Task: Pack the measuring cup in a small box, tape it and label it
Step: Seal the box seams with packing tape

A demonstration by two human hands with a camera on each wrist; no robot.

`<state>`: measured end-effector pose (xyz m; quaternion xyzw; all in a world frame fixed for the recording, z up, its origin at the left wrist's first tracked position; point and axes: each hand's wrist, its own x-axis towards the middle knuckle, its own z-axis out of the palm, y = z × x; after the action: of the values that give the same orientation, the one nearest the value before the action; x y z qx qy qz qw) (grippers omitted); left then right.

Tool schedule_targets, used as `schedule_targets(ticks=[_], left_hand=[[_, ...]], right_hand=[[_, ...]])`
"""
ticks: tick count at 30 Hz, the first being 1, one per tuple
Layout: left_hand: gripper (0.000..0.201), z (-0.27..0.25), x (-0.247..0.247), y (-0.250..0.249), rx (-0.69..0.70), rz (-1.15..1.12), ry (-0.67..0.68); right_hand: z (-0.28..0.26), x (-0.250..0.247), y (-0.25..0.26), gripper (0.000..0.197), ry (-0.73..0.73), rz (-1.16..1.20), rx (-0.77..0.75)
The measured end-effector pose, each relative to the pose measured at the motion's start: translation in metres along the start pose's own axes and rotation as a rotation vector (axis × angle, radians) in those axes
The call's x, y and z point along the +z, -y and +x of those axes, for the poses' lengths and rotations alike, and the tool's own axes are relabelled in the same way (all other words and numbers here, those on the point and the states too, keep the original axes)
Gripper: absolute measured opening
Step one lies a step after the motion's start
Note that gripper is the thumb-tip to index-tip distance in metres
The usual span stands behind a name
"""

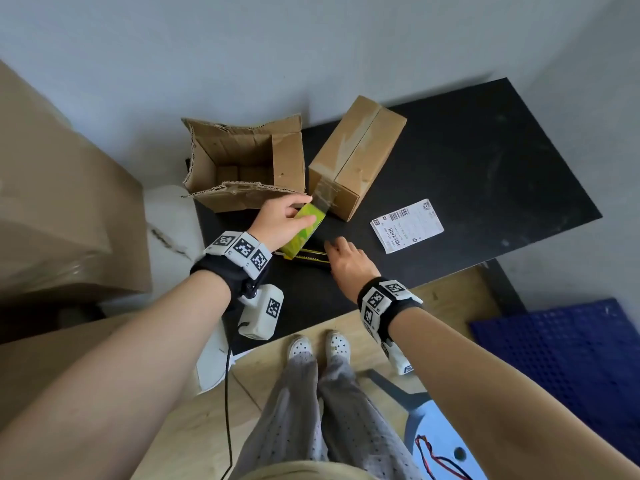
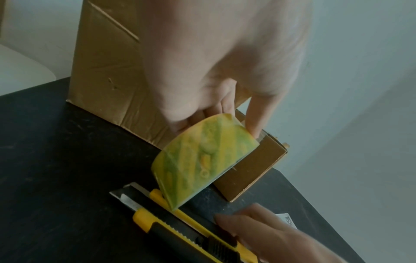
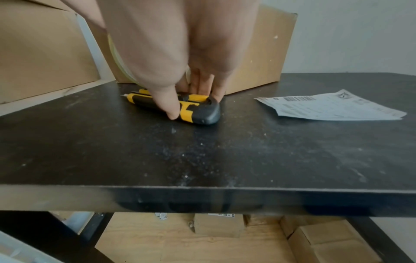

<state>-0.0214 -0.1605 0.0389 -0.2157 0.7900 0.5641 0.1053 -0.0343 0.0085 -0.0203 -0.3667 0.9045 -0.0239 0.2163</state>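
Observation:
The small cardboard box [image 1: 356, 157] lies closed on the black table [image 1: 485, 168], with clear tape along its top seam. The tape strip runs down the box's near end to a yellow-green tape roll [image 1: 303, 230], which my left hand [image 1: 298, 213] grips beside the box. In the left wrist view the tape roll [image 2: 198, 160] stands on edge against the small box [image 2: 252, 169]. My right hand [image 3: 193, 105] pinches a yellow-and-black utility knife [image 3: 198, 110] lying on the table, thumb on its near side, fingers on the far side. No measuring cup is in view.
A larger open cardboard box [image 1: 246, 164] stands left of the small one. A stack of shipping labels [image 1: 407, 225] lies to the right. Big cartons [image 1: 62, 202] stand at the left, and more boxes [image 3: 218, 226] sit on the floor under the table.

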Motion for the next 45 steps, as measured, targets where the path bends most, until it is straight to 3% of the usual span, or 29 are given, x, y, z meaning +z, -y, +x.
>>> schedule_targets(ticks=[11,22,27,32,45], left_hand=[[0.042,-0.005,0.001,-0.01,-0.056,-0.028,-0.031],[0.035,-0.001,0.003,-0.012,-0.107,0.031,-0.017],[0.025,0.004,0.008,-0.015,-0.134,0.038,-0.09],[0.019,0.007,0.014,-0.014,-0.101,0.085,-0.151],[0.014,0.012,0.035,-0.007,-0.058,0.125,-0.265]], right_hand=[[-0.033,-0.028,-0.025,0.043,0.214,0.313,0.168],[-0.061,-0.077,-0.052,0.03,-0.007,0.414,0.25],[-0.052,-0.085,-0.043,0.035,-0.033,0.349,0.178],[-0.043,-0.082,-0.032,0.033,-0.106,0.13,0.108],[-0.034,-0.079,-0.028,0.026,-0.128,-0.166,0.1]])
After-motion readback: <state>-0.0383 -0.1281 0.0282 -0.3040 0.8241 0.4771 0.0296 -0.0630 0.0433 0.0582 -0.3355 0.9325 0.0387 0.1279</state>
